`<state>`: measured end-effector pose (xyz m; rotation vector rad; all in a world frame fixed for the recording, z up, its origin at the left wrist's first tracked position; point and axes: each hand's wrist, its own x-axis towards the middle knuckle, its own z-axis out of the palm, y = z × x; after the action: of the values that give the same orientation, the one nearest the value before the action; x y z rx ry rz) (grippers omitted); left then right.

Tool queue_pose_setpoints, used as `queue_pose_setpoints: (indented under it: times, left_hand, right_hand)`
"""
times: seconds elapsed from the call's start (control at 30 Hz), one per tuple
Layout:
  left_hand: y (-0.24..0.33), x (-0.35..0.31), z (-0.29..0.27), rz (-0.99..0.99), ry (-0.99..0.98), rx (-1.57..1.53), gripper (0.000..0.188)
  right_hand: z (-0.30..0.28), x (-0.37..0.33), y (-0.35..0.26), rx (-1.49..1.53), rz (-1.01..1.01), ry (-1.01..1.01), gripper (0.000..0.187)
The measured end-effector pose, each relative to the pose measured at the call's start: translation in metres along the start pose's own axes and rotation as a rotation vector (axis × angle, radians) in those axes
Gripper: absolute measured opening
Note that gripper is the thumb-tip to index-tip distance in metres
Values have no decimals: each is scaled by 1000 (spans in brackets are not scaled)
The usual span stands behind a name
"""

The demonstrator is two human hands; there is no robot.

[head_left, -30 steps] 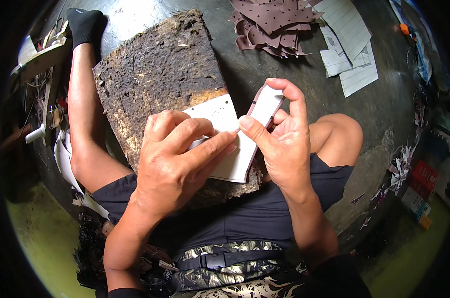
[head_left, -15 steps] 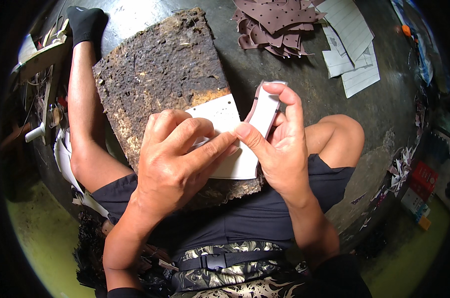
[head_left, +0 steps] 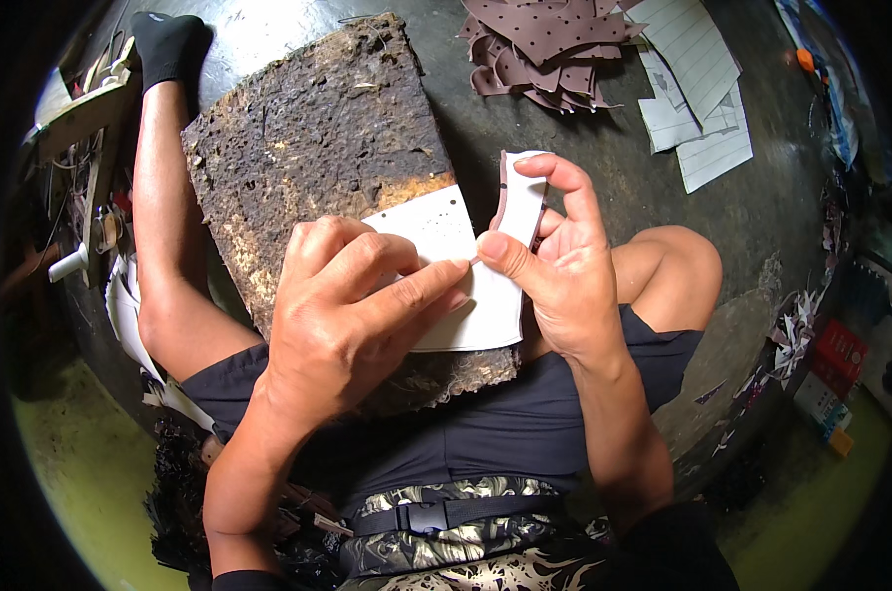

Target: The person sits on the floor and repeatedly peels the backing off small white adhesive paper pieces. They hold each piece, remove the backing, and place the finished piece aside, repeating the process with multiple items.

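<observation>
A white-faced piece of sheet material [head_left: 436,219] with a few dark dots lies on a rough, worn board. Its right part is a bent-up strip [head_left: 521,192], edged in brown with a dark dot on that edge. My left hand [head_left: 332,305] rests over the sheet, thumb and index finger pinched at the foot of the strip, the other fingers curled. Between the thumb and bent fingers of my right hand [head_left: 569,266] the strip is gripped and held up. The left hand covers the middle of the sheet, so I cannot tell whether the strip is separate.
The thick, pitted board [head_left: 318,128] lies between my legs. Beyond it sits a pile of brown dotted cut pieces [head_left: 554,44], with lined white paper pieces [head_left: 702,108] to its right. Scraps and a red packet [head_left: 840,360] lie at the far right.
My right hand has shifted slightly up and right, and the strip has turned to show more of its white face. The sheet's lower right corner has moved slightly right. My left hand barely moved.
</observation>
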<state>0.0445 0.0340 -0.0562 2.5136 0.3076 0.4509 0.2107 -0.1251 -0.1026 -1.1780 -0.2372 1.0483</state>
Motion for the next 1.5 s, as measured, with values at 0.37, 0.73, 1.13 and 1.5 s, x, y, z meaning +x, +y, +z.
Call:
queue_pose_setpoints:
  times: [0.37, 0.73, 1.13, 1.5]
  left_hand:
    - [2, 0, 7, 18, 30, 38, 38]
    - [3, -4, 14, 11, 96, 30, 34]
    - [3, -3, 15, -12, 96, 12, 32]
    - [4, -2, 16, -7, 112, 16, 32]
  right_hand:
    - [-1, -2, 3, 115, 101, 56, 65]
    - [0, -4, 11, 112, 4, 10, 60]
    - [-4, -3, 17, 218, 51, 71, 49]
    - [-9, -5, 22, 176, 54, 90, 45]
